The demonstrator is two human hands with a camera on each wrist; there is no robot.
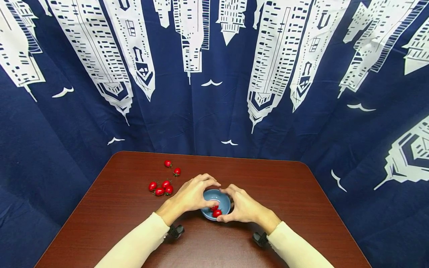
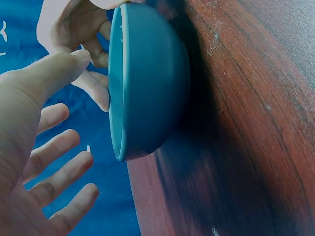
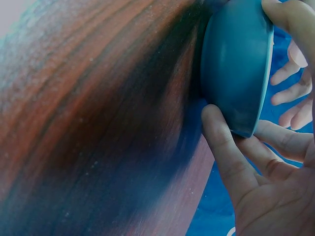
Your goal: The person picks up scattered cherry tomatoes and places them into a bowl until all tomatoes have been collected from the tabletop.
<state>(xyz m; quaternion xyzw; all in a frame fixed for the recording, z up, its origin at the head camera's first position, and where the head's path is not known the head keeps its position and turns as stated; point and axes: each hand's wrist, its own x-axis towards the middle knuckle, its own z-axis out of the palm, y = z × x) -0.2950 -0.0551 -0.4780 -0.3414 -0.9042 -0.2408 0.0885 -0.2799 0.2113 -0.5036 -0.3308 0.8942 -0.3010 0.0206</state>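
Observation:
A small blue bowl [image 1: 207, 196] stands on the table with cherry tomatoes [image 1: 217, 213] inside, at least two visible. My right hand [image 1: 246, 206] grips the bowl from its right side. In the right wrist view, the thumb [image 3: 283, 14] lies at one part of the rim and the fingers [image 3: 221, 137] at another. Over the bowl's left side is my left hand [image 1: 192, 193], its thumb reaching above the tomatoes. The left wrist view has its fingers [image 2: 61, 179] spread and apart from the bowl, with nothing seen between them.
Several more cherry tomatoes [image 1: 159, 191] lie loose on the brown table [image 1: 275, 186], left of the bowl. Two of them, including one tomato [image 1: 168, 163], lie farther back. A dark blue curtain [image 1: 221, 115] with white building prints hangs behind the table.

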